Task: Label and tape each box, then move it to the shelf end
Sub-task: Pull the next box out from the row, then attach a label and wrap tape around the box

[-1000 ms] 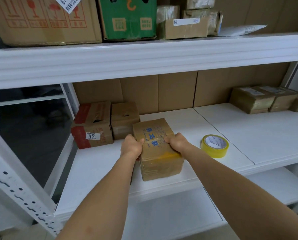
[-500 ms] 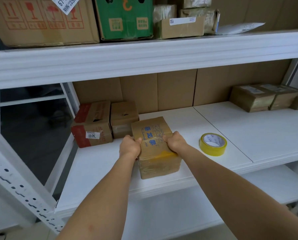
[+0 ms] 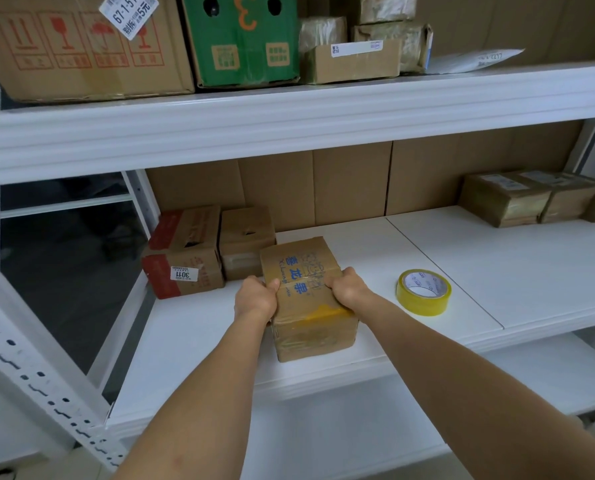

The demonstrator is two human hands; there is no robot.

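Your taped cardboard box [image 3: 309,299] sits on the white middle shelf [image 3: 199,341], near its front edge. Its long axis runs from you toward the back wall, skewed a little so the far end leans left. The top face carries blue printed characters, and a strip of yellowish tape crosses the near edge and wraps down the front face.

Your left hand [image 3: 256,299] clasps the box's left side, fingers curled against the wall and the thumb lying over the top edge. Your right hand [image 3: 346,287] clasps the right side the same way, knuckles up, fingers folded round the upper right edge. Both hands grasp the box between them. You cannot tell whether the box is lifted or resting on the shelf.

Just beyond the box, to the left rear, stand two more cartons side by side: a red-and-brown carton [image 3: 183,252] with a white sticker reading 3011, and a plain brown carton [image 3: 247,247] touching its right side. The near corner of the plain one is close to your box's far left corner. A roll of yellow tape [image 3: 423,292] lies flat on the shelf to your right, apart from the box.

Far right on the same shelf, a row of taped parcels [image 3: 524,197] stands against the cardboard backing. The upper shelf [image 3: 289,123] holds a large brown carton [image 3: 81,46] with red handling symbols, a green carton [image 3: 244,39] and smaller parcels.
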